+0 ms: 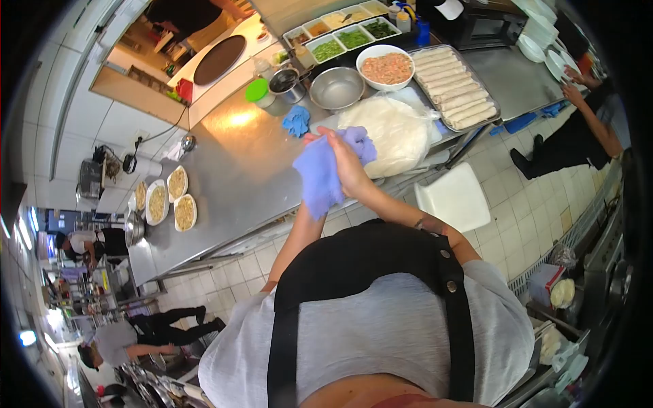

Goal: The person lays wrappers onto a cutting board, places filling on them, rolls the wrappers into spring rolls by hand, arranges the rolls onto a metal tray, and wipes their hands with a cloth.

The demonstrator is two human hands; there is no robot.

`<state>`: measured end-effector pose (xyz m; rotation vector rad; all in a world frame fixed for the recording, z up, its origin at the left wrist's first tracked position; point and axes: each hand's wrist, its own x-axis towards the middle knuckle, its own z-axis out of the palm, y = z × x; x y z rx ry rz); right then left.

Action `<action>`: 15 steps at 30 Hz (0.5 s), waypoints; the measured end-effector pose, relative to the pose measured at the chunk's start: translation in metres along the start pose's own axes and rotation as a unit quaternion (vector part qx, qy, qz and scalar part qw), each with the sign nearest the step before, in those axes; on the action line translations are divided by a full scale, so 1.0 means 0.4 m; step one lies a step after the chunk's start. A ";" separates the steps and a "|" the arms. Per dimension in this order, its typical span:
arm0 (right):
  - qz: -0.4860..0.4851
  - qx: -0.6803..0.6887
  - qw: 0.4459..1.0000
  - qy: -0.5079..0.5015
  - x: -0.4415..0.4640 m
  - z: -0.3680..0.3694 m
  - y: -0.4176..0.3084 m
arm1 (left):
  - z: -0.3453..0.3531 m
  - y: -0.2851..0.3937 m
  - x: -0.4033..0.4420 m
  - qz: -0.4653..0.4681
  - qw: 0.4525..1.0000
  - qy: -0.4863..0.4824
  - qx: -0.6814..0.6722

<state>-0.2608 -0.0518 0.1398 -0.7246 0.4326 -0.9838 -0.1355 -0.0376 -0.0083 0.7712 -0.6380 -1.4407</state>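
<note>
A purple cloth is bunched between my two hands above the edge of the steel counter. My right hand presses on the cloth, its fingers close together. The cloth mostly covers my left hand; a few fingertips show at its top. Just right of the hands lies a round stack of thin pale sheets in clear plastic. A crumpled blue cloth sits behind them, near an empty metal bowl.
A bowl of pinkish filling, a tray of pale rolls and topping containers stand at the back. Filled white dishes are at left. A white stool is beside the counter. Co-workers stand at right and left.
</note>
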 end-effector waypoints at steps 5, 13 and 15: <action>-0.131 -0.441 0.888 0.013 -0.023 -0.019 0.042 | -0.023 -0.029 0.012 -0.006 0.996 -0.038 -0.079; -0.341 -0.559 0.753 -0.064 -0.033 -0.066 0.046 | -0.061 -0.111 0.052 0.036 0.994 -0.034 -0.100; -0.317 -0.563 0.761 -0.061 -0.034 -0.082 0.032 | -0.078 -0.106 0.050 0.053 0.994 -0.020 -0.090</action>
